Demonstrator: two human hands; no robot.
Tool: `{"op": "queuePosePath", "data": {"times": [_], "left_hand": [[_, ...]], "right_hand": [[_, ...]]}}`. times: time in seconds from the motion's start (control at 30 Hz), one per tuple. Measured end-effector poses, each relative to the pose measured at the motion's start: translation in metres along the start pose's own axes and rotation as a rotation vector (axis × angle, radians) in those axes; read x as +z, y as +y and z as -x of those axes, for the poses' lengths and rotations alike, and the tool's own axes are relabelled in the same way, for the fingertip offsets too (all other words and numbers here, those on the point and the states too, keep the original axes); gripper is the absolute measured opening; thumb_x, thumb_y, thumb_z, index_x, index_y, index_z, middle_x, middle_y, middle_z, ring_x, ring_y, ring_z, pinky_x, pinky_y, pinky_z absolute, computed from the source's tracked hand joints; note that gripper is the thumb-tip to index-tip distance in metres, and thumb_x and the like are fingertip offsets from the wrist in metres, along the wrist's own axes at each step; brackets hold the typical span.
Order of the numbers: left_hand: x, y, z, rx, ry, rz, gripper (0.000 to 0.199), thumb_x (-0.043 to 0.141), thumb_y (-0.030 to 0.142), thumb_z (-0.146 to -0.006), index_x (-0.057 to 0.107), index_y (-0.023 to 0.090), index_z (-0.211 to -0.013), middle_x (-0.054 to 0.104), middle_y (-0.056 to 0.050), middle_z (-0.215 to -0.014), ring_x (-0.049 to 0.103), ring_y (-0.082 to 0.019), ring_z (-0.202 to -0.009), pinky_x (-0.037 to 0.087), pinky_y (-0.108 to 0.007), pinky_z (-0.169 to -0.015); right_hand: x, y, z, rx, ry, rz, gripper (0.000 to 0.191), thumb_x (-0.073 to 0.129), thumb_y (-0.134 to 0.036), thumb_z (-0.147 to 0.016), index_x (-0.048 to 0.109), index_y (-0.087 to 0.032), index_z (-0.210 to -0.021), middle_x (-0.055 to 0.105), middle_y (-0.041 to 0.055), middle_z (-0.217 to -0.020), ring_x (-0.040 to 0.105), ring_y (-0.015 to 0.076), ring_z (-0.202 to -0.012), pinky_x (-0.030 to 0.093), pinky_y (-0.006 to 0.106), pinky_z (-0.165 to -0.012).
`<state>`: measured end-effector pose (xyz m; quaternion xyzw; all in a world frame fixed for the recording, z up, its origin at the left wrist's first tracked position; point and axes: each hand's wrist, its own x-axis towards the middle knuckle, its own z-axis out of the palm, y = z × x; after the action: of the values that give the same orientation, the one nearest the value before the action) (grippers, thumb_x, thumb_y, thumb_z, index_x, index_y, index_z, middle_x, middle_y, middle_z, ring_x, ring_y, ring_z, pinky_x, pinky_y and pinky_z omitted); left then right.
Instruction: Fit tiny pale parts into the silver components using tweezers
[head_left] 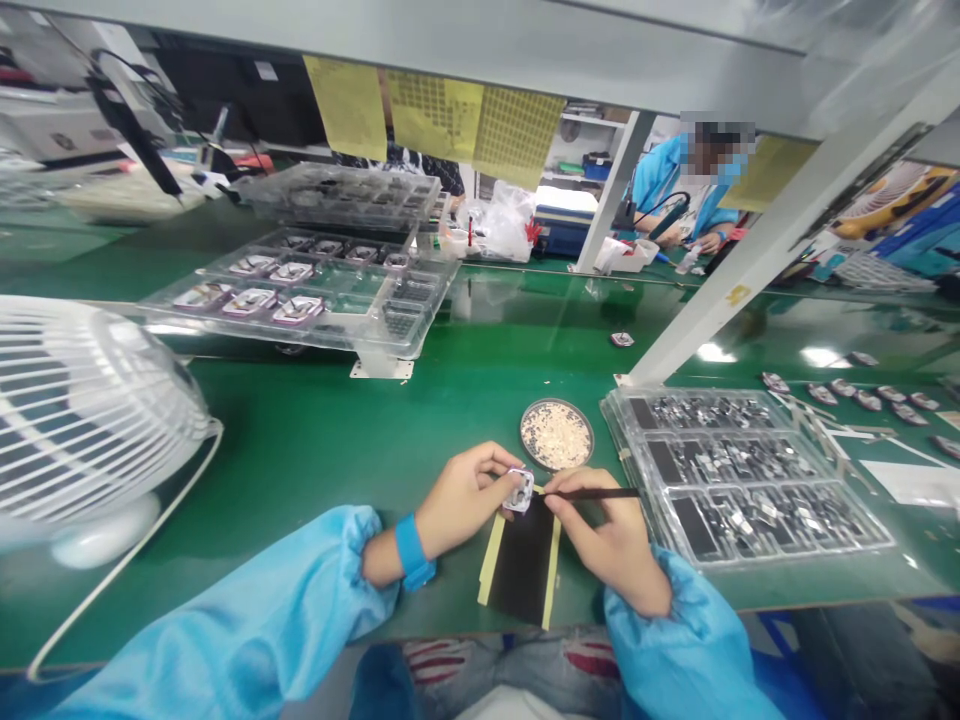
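My left hand (pixel 463 497) pinches a small rounded-square housing (pixel 519 492), pale with grey parts inside, between thumb and fingers. A blue band circles that wrist. In my right hand (pixel 609 540) are slim dark tweezers (pixel 604 493), their tip close to the housing's right side; whether they touch it or grip a tiny part, I cannot tell. Both hands are above a black pad (pixel 521 570) edged with yellow tape. Just beyond them, a round dish (pixel 523 432) holds many tiny pale and dark pieces.
At right lies a clear compartment tray (pixel 757 562) of small metallic parts; several similar housings (pixel 868 400) sit beyond it. A white fan (pixel 97 420) stands left, near stacked clear trays (pixel 405 335). A slanted post (pixel 720 280) rises behind. Another person (pixel 652 180) works across the bench.
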<state>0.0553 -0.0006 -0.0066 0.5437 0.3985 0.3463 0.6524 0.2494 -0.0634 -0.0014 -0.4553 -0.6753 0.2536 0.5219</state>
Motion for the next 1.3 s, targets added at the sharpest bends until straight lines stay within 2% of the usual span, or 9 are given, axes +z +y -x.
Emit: {"op": "queuePosePath", "data": {"times": [0.23,0.4,0.6,0.7,0.83,0.9,1.0,1.17,1.3], "left_hand": [[-0.001,0.0,0.0,0.023,-0.005,0.011,0.03,0.074,0.035,-0.083,0.066,0.01,-0.098,0.072,-0.008,-0.083,0.069,-0.016,-0.062,0.057,-0.024,-0.055],[-0.007,0.001,-0.004,-0.012,-0.054,0.017,0.035,0.073,0.039,-0.084,0.063,0.01,-0.102,0.073,-0.009,-0.08,0.071,-0.018,-0.059,0.038,-0.016,-0.038],[-0.01,0.0,-0.005,0.008,-0.046,0.107,0.045,0.079,0.033,-0.077,0.057,0.013,-0.11,0.069,-0.005,-0.088,0.073,-0.02,-0.064,0.05,-0.02,-0.047],[-0.009,0.001,-0.004,-0.003,-0.071,0.128,0.056,0.083,0.029,-0.073,0.055,0.015,-0.12,0.068,-0.005,-0.093,0.074,-0.019,-0.069,0.055,-0.023,-0.056],[-0.009,0.0,-0.004,-0.019,-0.078,0.06,0.041,0.08,0.037,-0.076,0.06,0.012,-0.101,0.07,-0.006,-0.083,0.074,-0.02,-0.067,0.054,-0.022,-0.053],[-0.01,-0.001,-0.005,-0.022,-0.064,0.034,0.039,0.079,0.041,-0.077,0.058,0.013,-0.095,0.07,-0.006,-0.081,0.074,-0.021,-0.062,0.047,-0.019,-0.043],[-0.011,0.0,-0.006,-0.022,-0.069,0.003,0.039,0.077,0.044,-0.079,0.057,0.014,-0.092,0.07,-0.005,-0.075,0.071,-0.018,-0.054,0.036,-0.015,-0.035],[-0.011,0.002,-0.007,-0.025,-0.07,-0.025,0.041,0.077,0.044,-0.078,0.065,0.011,-0.098,0.072,-0.007,-0.076,0.068,-0.015,-0.053,0.035,-0.015,-0.036],[-0.011,0.004,-0.006,-0.03,-0.079,-0.049,0.042,0.076,0.044,-0.078,0.069,0.009,-0.099,0.073,-0.009,-0.076,0.066,-0.014,-0.053,0.033,-0.015,-0.037]], "right_hand": [[-0.001,0.001,0.0,0.196,-0.054,-0.188,0.008,0.068,-0.019,-0.091,0.062,-0.023,-0.093,0.071,0.004,-0.096,0.069,0.0182,-0.087,0.057,0.03,-0.075],[-0.006,0.006,-0.001,0.349,-0.085,-0.38,0.012,0.069,-0.024,-0.091,0.058,-0.021,-0.088,0.071,0.0044,-0.094,0.067,0.0167,-0.083,0.054,0.028,-0.072],[-0.03,-0.022,0.011,0.394,-0.028,-0.523,0.018,0.059,-0.039,-0.096,0.057,-0.022,-0.09,0.068,0.0041,-0.084,0.067,0.0206,-0.077,0.054,0.035,-0.073],[-0.07,-0.032,0.002,0.388,0.052,-0.295,0.029,0.047,-0.043,-0.099,0.063,-0.021,-0.091,0.066,0.0041,-0.074,0.065,0.0215,-0.071,0.052,0.033,-0.068],[-0.137,-0.002,-0.039,0.428,0.227,0.681,0.031,0.059,-0.047,-0.089,0.071,-0.02,-0.094,0.072,0.0082,-0.084,0.066,0.0253,-0.077,0.048,0.033,-0.07],[-0.161,0.021,-0.061,0.609,0.092,1.044,0.036,0.058,-0.052,-0.087,0.073,-0.02,-0.087,0.073,0.0107,-0.079,0.067,0.0291,-0.076,0.047,0.035,-0.068],[-0.173,0.046,-0.081,0.643,0.05,1.124,0.036,0.061,-0.053,-0.085,0.075,-0.02,-0.085,0.075,0.013,-0.083,0.069,0.0323,-0.081,0.046,0.036,-0.068],[-0.167,0.056,-0.091,0.602,0.024,1.144,0.033,0.061,-0.042,-0.087,0.076,-0.022,-0.107,0.075,0.015,-0.104,0.069,0.0317,-0.093,0.047,0.034,-0.072],[-0.171,0.062,-0.1,0.598,-0.04,1.08,0.027,0.067,-0.04,-0.082,0.078,-0.019,-0.097,0.076,0.0127,-0.093,0.071,0.0273,-0.084,0.047,0.031,-0.069]]}}
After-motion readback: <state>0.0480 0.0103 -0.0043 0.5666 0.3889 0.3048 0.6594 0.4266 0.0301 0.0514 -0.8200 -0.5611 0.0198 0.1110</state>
